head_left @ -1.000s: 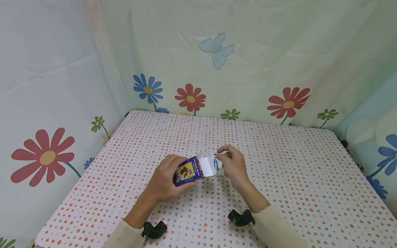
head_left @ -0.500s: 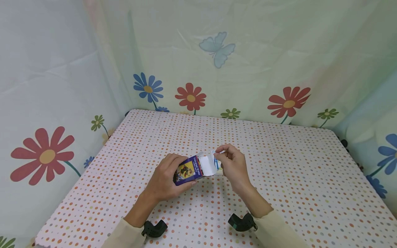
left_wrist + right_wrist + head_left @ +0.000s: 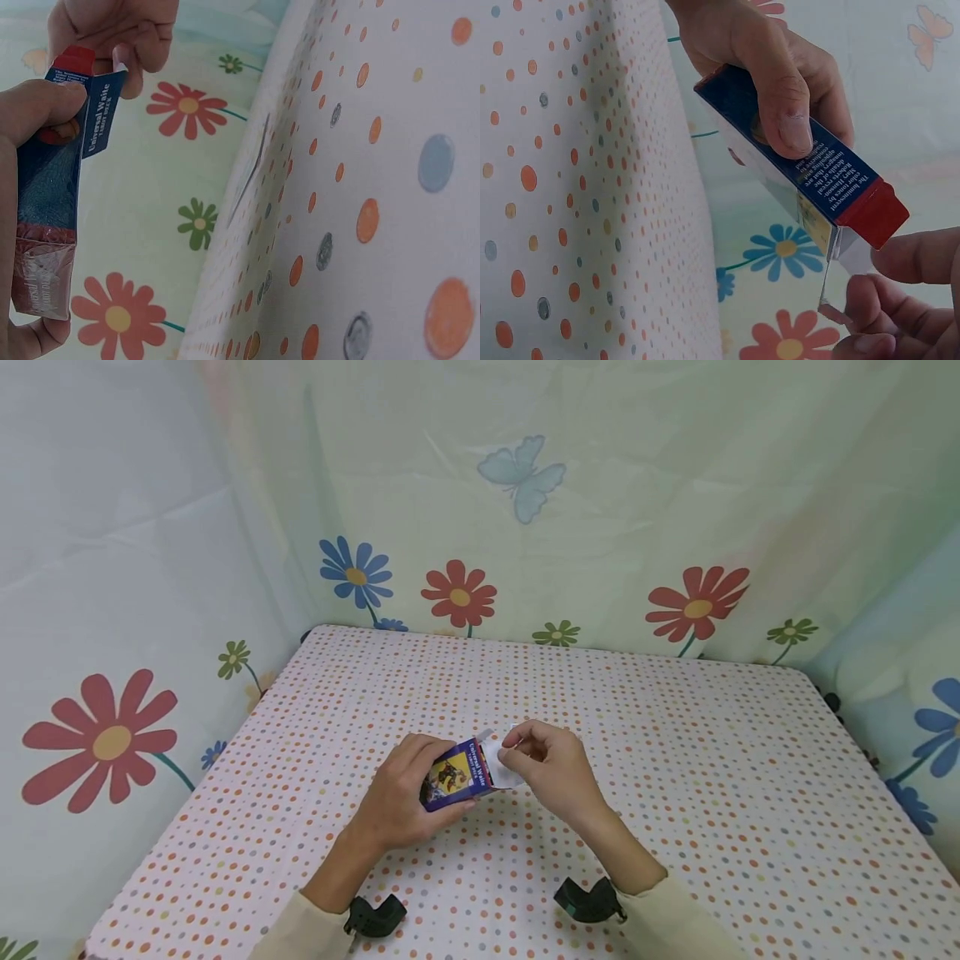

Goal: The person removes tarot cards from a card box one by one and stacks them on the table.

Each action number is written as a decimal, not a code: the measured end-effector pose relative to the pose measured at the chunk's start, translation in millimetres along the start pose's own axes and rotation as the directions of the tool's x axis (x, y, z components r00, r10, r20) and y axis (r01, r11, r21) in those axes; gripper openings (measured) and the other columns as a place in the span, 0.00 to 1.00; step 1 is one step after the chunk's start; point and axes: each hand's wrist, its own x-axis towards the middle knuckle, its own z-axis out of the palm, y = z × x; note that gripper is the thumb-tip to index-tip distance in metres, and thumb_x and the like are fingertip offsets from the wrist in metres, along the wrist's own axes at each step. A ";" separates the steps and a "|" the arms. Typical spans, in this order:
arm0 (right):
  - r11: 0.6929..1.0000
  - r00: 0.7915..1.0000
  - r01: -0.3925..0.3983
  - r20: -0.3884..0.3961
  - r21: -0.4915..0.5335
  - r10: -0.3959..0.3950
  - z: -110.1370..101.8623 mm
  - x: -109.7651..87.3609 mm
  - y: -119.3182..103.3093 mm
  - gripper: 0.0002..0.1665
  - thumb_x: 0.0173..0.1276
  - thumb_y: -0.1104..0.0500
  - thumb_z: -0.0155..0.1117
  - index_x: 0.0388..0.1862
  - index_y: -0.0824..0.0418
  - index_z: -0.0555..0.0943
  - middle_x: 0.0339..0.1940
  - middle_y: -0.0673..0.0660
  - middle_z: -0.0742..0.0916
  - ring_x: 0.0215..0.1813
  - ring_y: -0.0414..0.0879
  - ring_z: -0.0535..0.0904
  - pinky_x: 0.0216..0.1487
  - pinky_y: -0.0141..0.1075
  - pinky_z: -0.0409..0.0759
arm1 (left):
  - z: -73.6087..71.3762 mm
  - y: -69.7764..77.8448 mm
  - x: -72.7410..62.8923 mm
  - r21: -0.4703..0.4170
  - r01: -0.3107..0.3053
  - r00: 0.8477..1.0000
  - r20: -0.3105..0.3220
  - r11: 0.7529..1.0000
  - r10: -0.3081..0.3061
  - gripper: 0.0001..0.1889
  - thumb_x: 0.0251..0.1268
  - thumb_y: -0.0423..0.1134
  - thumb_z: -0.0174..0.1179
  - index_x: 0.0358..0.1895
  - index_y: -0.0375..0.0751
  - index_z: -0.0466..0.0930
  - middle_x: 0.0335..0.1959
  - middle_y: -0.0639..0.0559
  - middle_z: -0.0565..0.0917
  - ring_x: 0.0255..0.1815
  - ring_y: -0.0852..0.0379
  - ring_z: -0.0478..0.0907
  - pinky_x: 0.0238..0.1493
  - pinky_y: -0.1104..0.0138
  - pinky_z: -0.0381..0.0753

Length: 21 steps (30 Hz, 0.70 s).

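Observation:
My left hand (image 3: 393,797) grips a purple-and-blue tarot deck box (image 3: 452,774), fingers over the far edge and thumb along the near one. The box is tilted above the table, its end facing right with the white-lined lid flap (image 3: 493,762) folded out. At that flap is my right hand (image 3: 557,772), thumb and forefinger curled and pinching its edge, as far as the views show. A red side flap (image 3: 879,214) sticks out in the right wrist view. Flat on the table lies a thin card-like thing (image 3: 251,172), mostly hidden behind my right hand in the head view.
A dotted cloth covers the table (image 3: 712,793). Flower-printed curtains (image 3: 600,527) enclose its back and sides. Black camera mounts (image 3: 375,916) sit at both wrists, by the cream sleeves.
My right hand has moved left from over the picture card to the box's lid flap. It now covers nearly all of the card. The left hand and box have hardly moved.

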 end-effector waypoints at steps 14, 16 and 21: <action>0.995 0.989 -0.063 0.127 -0.083 0.073 9.2 -3.6 2.0 0.03 0.66 0.62 0.66 0.38 0.59 0.81 0.22 0.52 0.82 0.21 0.44 0.71 0.22 0.36 0.70 | 1.1 0.9 0.8 0.006 -0.009 1.000 0.003 1.000 0.009 0.35 0.53 0.59 0.73 0.59 0.40 0.78 0.52 0.51 0.80 0.49 0.57 0.75 0.46 0.64 0.78; 0.995 0.988 -0.060 0.137 -0.085 0.072 9.4 -3.4 1.9 0.03 0.67 0.63 0.66 0.36 0.59 0.80 0.21 0.52 0.81 0.21 0.43 0.71 0.21 0.35 0.69 | 0.8 1.1 0.7 0.007 -0.008 1.000 0.001 1.000 0.008 0.35 0.53 0.59 0.73 0.59 0.40 0.78 0.52 0.51 0.80 0.49 0.57 0.75 0.46 0.64 0.79; 0.994 0.980 -0.055 0.185 -0.096 0.072 7.4 -2.3 1.0 0.08 0.68 0.63 0.65 0.28 0.60 0.78 0.19 0.52 0.80 0.21 0.44 0.73 0.20 0.32 0.67 | 1.4 0.1 0.4 0.009 -0.023 1.000 -0.006 1.000 0.023 0.35 0.53 0.59 0.74 0.59 0.40 0.78 0.52 0.51 0.80 0.49 0.56 0.76 0.47 0.63 0.79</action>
